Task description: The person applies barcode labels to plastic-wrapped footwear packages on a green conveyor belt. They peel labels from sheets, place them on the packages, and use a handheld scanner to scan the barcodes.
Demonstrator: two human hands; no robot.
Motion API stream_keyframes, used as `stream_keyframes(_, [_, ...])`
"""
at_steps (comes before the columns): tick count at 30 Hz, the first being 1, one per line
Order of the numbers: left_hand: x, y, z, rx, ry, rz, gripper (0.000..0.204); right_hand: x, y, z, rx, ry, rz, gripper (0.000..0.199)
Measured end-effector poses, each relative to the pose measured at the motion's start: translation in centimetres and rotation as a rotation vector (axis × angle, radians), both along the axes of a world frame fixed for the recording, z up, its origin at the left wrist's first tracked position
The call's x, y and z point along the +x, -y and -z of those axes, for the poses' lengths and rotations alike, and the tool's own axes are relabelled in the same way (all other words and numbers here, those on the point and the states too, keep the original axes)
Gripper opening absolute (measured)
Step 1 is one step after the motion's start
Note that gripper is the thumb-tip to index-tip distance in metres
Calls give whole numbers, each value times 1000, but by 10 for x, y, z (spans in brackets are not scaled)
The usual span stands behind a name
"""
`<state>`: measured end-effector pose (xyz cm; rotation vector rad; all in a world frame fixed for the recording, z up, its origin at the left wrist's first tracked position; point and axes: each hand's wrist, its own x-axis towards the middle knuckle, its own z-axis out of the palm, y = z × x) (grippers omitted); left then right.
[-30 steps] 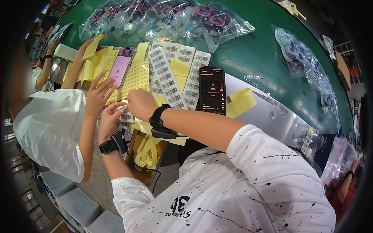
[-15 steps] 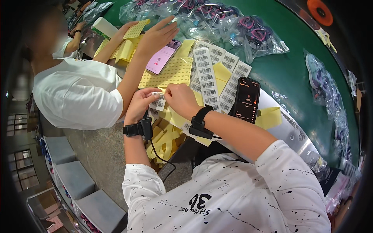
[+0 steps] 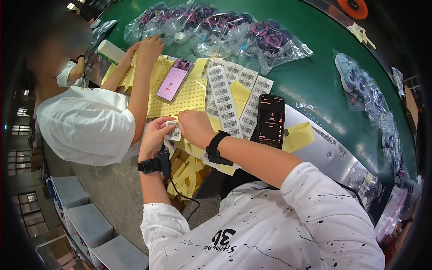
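Left hand: the left hand (image 3: 154, 135) was curled, its fingertips pinching the lower edge of a small white barcode label (image 3: 173, 131); a black wrist device (image 3: 153, 164) with a cord sat on that wrist.
Right hand: the right hand (image 3: 194, 127) was closed in a loose fist, fingers pressed together on the same label from the other side; a black watch (image 3: 214, 149) sat on its wrist.
Label: held between both hands just in front of the black phone (image 3: 271, 120), toward the person, over the table edge.
Black phone: lay screen up on the green table (image 3: 310, 85), leaning on white barcode sheets (image 3: 225, 96).
Yellow dotted sheet (image 3: 184, 96): to the left of the black phone, beyond the hands.
Pink phone (image 3: 174, 79): further left of the black phone, on yellow sheets.
Yellow backing strip (image 3: 299, 136): just right of the black phone.
Bagged items (image 3: 216, 24): clear bags well beyond the black phone.
Co-worker: a person in a white shirt (image 3: 85, 123) sat left of the black phone, 1 hand (image 3: 150, 47) resting near the pink phone.
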<state>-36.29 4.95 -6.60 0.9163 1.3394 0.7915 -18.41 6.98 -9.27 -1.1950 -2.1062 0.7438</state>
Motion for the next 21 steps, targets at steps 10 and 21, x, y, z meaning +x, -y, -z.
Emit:
stream_keyframes(10, [-6,5,8,26,-40,24,29,5,0,4,-81,-113,62,17])
stream_keyframes(21, [-8,10,4,45,27,82,35,-7,11,-6,10,-86,-35,15])
